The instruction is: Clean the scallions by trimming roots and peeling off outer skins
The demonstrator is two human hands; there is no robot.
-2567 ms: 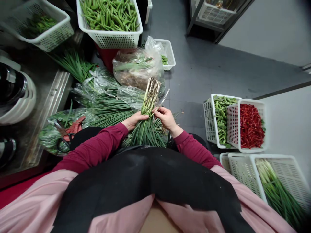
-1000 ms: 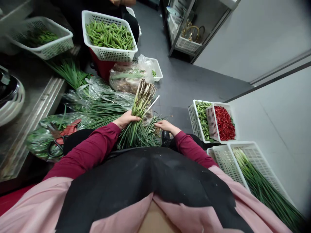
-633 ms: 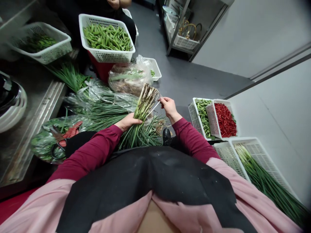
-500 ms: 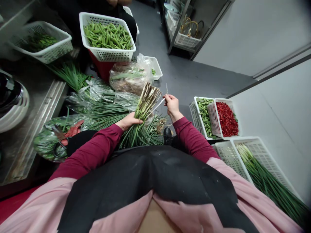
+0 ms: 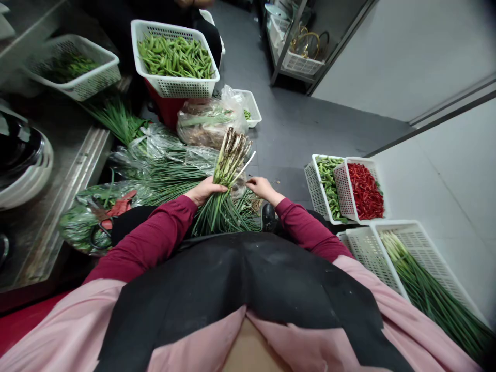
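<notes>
My left hand point(image 5: 204, 191) is closed around a bunch of spring onions point(image 5: 231, 157). Their brown, soil-stained root ends point up and away, and the green leaves hang down toward my lap. One stalk with a clean white stem point(image 5: 245, 169) sticks out to the right of the bunch. My right hand point(image 5: 265, 188) is just right of the bunch, fingers pinched together; whatever is between the fingertips is too small to make out. Below it on the floor lie loose roots and trimmings point(image 5: 253, 202). More long green spring onions point(image 5: 170, 175) lie on plastic to the left.
Cleaned spring onions point(image 5: 426, 281) fill a white basket at right, beside baskets of red chillies point(image 5: 364, 191) and green peppers point(image 5: 329, 181). Ahead stand a basket of green peppers point(image 5: 176, 58) and a plastic bag point(image 5: 211, 121). Scissors point(image 5: 96, 227) lie at left. Another person sits beyond.
My right hand has come down and left, toward the bunch's middle. The thin pale strip it held up is gone from its fingers, and a clean white stem now shows on the bunch.
</notes>
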